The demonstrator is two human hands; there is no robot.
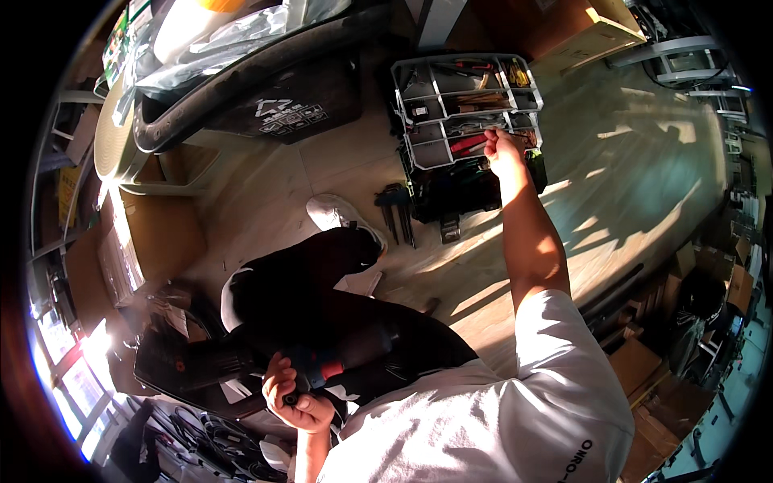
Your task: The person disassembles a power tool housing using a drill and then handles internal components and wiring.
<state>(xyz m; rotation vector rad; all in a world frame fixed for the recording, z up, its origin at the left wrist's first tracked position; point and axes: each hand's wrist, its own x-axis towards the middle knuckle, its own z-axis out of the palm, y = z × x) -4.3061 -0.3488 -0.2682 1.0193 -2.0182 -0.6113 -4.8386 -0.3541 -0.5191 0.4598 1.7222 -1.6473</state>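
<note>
My left hand (296, 396), low in the view near my lap, is wrapped round a dark blue power drill (312, 366) with a red part. The drill's far end lies over my dark trousers and is hard to make out. My right arm stretches forward to an open toolbox tray (435, 165) with pale dividers on the floor. Over its near right compartments, my right hand (505, 153) has its fingers bent together; whatever they pinch is too small to name. Beside them lies a red-handled tool (469, 144). Several hand tools fill the other compartments, some with yellow handles (517, 74).
Dark tools (394, 211) lie on the floor near the toolbox. A large black bin (282, 101) with a plastic bag stands at upper left, near a beige stool (119, 145) and a cardboard box (161, 233). More cardboard boxes (636, 366) line the right side.
</note>
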